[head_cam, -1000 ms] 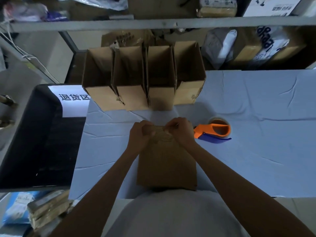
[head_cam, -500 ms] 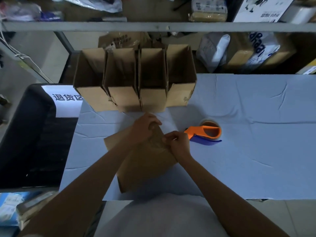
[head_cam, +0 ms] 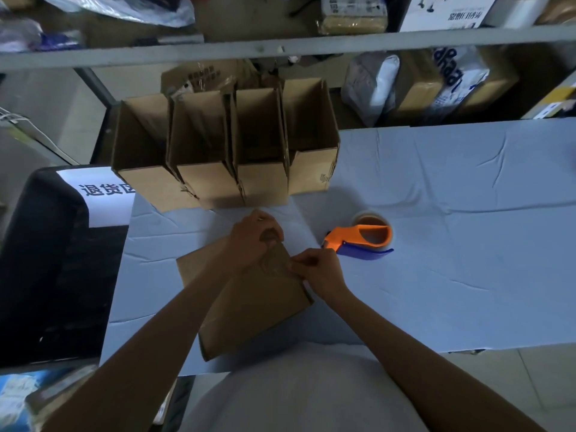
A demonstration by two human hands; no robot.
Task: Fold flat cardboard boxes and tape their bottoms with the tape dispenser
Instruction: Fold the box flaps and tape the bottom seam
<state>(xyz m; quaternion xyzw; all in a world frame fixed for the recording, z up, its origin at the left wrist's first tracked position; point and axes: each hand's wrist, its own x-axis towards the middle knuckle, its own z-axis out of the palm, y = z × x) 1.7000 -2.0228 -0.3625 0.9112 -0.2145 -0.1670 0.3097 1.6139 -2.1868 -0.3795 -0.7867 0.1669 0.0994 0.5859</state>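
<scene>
A flat brown cardboard box (head_cam: 249, 307) lies tilted on the blue table cloth (head_cam: 452, 244) in front of me. My left hand (head_cam: 254, 238) grips its far corner with curled fingers. My right hand (head_cam: 318, 271) pinches the box's right edge close by. An orange and blue tape dispenser (head_cam: 363, 240) with a roll of brown tape lies on the cloth just right of my right hand, untouched. Several folded open boxes (head_cam: 224, 151) stand in a row at the back of the table.
A black bin (head_cam: 46, 269) with a white label stands left of the table. A metal shelf rail (head_cam: 280, 48) crosses above the boxes, with parcels and bags (head_cam: 414, 85) behind it. More packages lie on the floor at bottom left (head_cam: 37, 397).
The flat box has turned from straight to tilted, its far end swung right. Both hands stayed at its far end; my view shifted slightly.
</scene>
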